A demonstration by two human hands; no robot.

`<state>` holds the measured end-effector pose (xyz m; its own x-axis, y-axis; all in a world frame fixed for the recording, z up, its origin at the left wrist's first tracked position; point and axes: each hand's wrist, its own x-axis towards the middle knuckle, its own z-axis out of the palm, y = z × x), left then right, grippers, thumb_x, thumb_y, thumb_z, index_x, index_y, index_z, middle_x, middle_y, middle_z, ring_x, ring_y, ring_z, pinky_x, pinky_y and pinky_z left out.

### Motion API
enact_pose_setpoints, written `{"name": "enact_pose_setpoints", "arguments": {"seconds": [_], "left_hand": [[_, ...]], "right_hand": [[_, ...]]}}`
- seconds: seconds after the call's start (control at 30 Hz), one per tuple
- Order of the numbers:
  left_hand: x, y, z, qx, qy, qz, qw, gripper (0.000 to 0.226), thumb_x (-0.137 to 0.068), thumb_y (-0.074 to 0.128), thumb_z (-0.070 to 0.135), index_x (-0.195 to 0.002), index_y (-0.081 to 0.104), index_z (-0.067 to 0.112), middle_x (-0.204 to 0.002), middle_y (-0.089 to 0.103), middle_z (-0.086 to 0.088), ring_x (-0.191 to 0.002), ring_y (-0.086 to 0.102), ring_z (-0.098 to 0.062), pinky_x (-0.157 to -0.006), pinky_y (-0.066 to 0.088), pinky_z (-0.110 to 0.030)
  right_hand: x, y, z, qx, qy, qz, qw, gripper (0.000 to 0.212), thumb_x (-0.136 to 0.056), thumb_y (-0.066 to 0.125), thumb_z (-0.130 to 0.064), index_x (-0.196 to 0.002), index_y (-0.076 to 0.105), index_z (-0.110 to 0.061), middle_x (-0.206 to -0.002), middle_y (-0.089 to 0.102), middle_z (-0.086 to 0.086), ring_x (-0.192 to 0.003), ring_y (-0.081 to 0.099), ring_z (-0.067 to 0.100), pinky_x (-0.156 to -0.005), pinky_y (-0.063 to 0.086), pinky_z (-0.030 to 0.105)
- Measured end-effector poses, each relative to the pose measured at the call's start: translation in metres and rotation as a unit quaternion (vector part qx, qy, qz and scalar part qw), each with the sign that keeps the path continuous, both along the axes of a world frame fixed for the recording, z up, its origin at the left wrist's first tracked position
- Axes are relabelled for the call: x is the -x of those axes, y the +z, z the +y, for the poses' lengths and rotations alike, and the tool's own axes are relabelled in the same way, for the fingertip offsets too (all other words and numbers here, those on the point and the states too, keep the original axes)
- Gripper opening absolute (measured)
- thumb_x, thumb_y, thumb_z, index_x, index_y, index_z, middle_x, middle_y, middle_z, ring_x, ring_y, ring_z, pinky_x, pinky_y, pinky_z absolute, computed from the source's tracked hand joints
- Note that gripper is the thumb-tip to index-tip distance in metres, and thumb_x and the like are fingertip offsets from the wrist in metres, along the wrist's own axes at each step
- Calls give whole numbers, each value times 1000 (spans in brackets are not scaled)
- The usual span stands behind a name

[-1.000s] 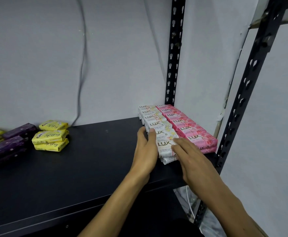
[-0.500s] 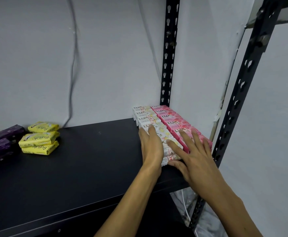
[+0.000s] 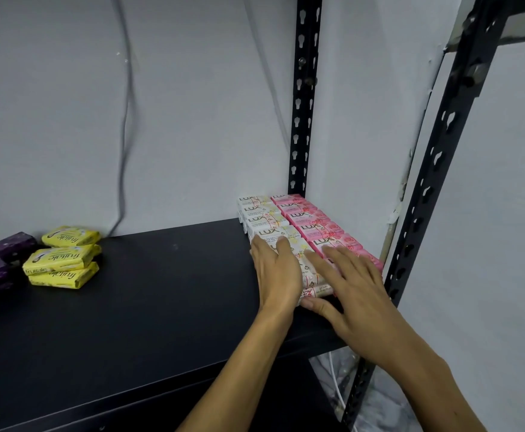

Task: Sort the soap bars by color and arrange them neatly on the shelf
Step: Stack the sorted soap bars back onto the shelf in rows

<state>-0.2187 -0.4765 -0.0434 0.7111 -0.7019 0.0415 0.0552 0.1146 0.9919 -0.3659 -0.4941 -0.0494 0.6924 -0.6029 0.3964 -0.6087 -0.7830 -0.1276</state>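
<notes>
your left hand [image 3: 278, 271] | your right hand [image 3: 353, 285] now spread flat, gripping nothing | pressing white soaps [image 3: 262, 218], pink soaps [image 3: 312, 224] square | yellow soaps [image 3: 60, 258] unsorted

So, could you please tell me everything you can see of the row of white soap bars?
The white soap bars are glossy wrapped packs printed LUX, lined up front to back on the black shelf, flush against the pink soap bars. They appear stacked two high. The left hand lies along their left side and the right hand rests flat over the front packs.
</notes>
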Motion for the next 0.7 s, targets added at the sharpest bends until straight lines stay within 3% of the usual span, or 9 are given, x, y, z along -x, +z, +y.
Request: {"name": "enact_pose_setpoints", "arguments": {"seconds": [0.1,0.2,0.33,0.4,0.5,0.6,0.67,0.7], "left_hand": [[-6,-13,-10,8,3,22,1000,58,-75,36,66,-133,37,58,-138,53,11,-124,57,-20,-103,48,-50],[-9,-11,-12,8,-13,38,999,60,-75,37,67,-134,37,59,-143,51,12,-130,53,-19,-107,45,-49],[-7,6,-2,-9,-45,20,999,76,-84,33,64,-154,14,43,-163,14,13,-151,18,-13,-122,23,-47],[-10,8,0,-17,-62,19,998,88,-77,32,71,-156,13,38,-165,8,13,-152,15,-14,-122,22,-48],[-16,12,7,-31,-92,20,995,75,-95,32,61,-159,7,32,-164,4,14,-152,7,-11,-124,15,-46],[-27,17,24,-46,-141,34,988,81,-81,37,74,-153,25,40,-160,31,9,-143,36,-10,-118,31,-41],[-35,28,43,-52,-155,10,986,60,-96,35,60,-149,36,32,-144,53,8,-122,55,-4,-103,43,-26],[-41,32,53,-56,-159,-8,986,51,-102,32,52,-148,39,31,-142,55,9,-115,56,0,-95,42,-18]], "right_hand": [[-8,14,-1,-8,-17,-7,1000,81,-86,5,-79,-157,11,-40,-165,13,-6,-152,4,15,-124,3,43],[-19,18,-4,-18,-34,45,998,84,-82,-10,-76,-157,4,-40,-166,4,-5,-153,-2,20,-124,-2,44],[-21,17,-6,-15,-44,66,997,87,-81,-16,-75,-157,6,-39,-166,6,-6,-153,-1,21,-123,2,46],[-22,17,-5,-22,-44,71,996,88,-80,-17,-77,-157,5,-40,-166,5,-6,-153,-1,20,-123,2,47],[-22,20,-5,-37,-42,73,996,90,-78,-15,-79,-156,6,-41,-166,5,-7,-152,-1,19,-123,-1,46],[-21,24,-6,-60,-36,72,995,92,-76,-11,-83,-156,9,-42,-166,7,-8,-152,0,17,-122,-2,45],[-20,26,-7,-73,-29,65,995,92,-75,-6,-85,-155,14,-43,-165,11,-8,-152,2,17,-122,-2,45],[-19,27,-7,-81,-25,56,995,92,-76,-4,-86,-155,16,-43,-165,13,-8,-151,3,16,-122,-1,45]]}}
